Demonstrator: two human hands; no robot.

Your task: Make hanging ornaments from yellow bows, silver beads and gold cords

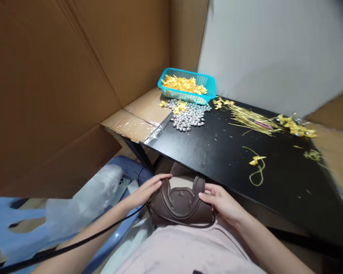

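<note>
A small dark brown handbag (pixel 184 207) with two looped handles and a pale panel rests on my lap, just below the table's near edge. My left hand (pixel 149 189) holds its left side, fingers laid over the top corner. On the other side, my right hand (pixel 218 197) grips the bag's right edge, with the thumb over the base of a handle and the other fingers partly hidden behind it. A thin dark cord (pixel 125 217) runs from the bag's left side across my left forearm.
On the black table (pixel 205 152) lie silver beads (pixel 185 120), yellow-green strands (pixel 251 120), a ribbon flower on a looped string (pixel 257 160) and a flower cluster (pixel 295 125). A turquoise basket (pixel 185 94) holds yellow pieces. Cardboard (pixel 74 76) walls the left. A blue chair (pixel 8 228) carries plastic bags.
</note>
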